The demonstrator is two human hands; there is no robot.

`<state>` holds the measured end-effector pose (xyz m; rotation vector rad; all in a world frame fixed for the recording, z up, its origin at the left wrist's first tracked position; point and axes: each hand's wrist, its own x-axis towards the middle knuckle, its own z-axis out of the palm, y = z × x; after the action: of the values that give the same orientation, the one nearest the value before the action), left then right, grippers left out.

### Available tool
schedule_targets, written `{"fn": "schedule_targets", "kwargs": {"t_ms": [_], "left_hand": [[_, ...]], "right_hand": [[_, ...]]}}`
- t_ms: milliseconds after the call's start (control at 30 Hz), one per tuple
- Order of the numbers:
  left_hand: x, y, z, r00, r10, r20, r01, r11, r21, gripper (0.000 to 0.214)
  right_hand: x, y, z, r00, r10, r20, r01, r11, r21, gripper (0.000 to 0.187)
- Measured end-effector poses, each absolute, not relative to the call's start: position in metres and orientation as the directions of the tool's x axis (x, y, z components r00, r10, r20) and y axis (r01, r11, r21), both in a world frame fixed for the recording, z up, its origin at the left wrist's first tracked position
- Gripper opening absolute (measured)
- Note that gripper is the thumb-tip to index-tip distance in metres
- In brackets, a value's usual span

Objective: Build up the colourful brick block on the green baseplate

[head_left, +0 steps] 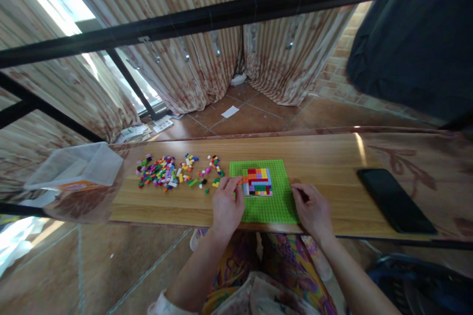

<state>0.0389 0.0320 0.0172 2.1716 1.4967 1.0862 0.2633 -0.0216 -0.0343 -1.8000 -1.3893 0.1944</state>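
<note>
A green studded baseplate (271, 206) lies on the wooden board (325, 157) in front of me. A small square patch of coloured bricks (257, 181) is built on it. My left hand (226, 205) rests on the plate's left edge, its fingertips pinched together beside the patch; whether a brick is between them I cannot make out. My right hand (313, 208) lies at the plate's right edge, fingers curled, touching the board. A scatter of loose coloured bricks (166, 171) lies to the left of the plate.
A clear plastic tub (76, 165) stands at the board's left end. A black phone (395, 200) lies at the right. Black metal bars (236, 10) cross overhead. Striped curtains and a tiled floor lie beyond the board.
</note>
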Motion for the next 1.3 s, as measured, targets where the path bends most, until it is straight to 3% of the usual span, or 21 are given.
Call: {"fn": "schedule_targets", "kwargs": {"t_ms": [333, 1033, 1300], "left_hand": [[-0.05, 0.04, -0.01, -0.018, 0.941, 0.339, 0.843, -0.168, 0.511, 0.018], [-0.03, 0.053, -0.006, 0.117, 0.917, 0.38, 0.845, -0.293, 0.448, 0.025], [-0.013, 0.071, 0.001, 0.182, 0.94, 0.289, 0.899, -0.279, 0.338, 0.019]], "right_hand": [[0.266, -0.022, -0.039, 0.366, 0.861, 0.353, 0.759, -0.058, -0.648, 0.028], [0.267, -0.023, -0.038, 0.344, 0.866, 0.364, 0.781, -0.049, -0.623, 0.028], [0.267, -0.022, -0.038, 0.338, 0.868, 0.365, 0.781, -0.043, -0.623, 0.03]]}}
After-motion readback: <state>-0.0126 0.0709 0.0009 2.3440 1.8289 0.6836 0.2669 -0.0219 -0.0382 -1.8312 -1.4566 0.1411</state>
